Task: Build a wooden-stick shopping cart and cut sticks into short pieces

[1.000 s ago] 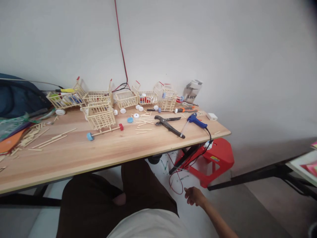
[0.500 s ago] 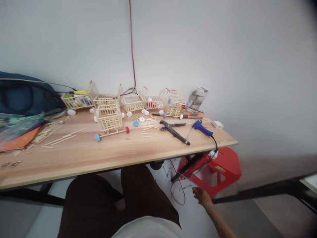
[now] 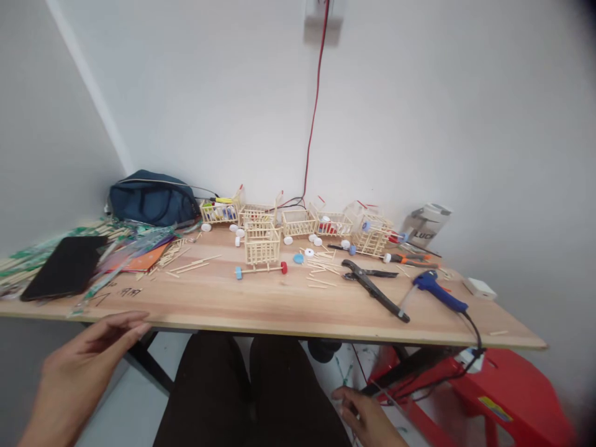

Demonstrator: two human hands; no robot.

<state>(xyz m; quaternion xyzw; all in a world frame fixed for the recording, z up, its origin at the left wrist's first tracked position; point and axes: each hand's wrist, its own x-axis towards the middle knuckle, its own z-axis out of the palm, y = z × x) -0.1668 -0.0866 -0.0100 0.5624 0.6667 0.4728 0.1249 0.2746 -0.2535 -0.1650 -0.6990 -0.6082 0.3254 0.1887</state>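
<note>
Pale walls [image 3: 223,93] meet behind a wood-grain tabletop [image 3: 242,304], where small stick-built carts [image 3: 298,223] line the back and one front cart [image 3: 262,251] stands forward of them, a stick axle [image 3: 261,270] with a blue wheel [image 3: 238,273] and a red wheel [image 3: 284,267] at its lower edge. At the tabletop's front edge, to the left, the left hand [image 3: 88,357] has its grip slightly spread, thumb just apart from the fingers. Near the right thigh [image 3: 293,397], the right hand [image 3: 367,421] is half curled, and whether its grip is pressed together I cannot tell.

left hand [image 3: 88,360] extends forward, right hand [image 3: 367,417] (loosely curled) hangs lower.
</note>
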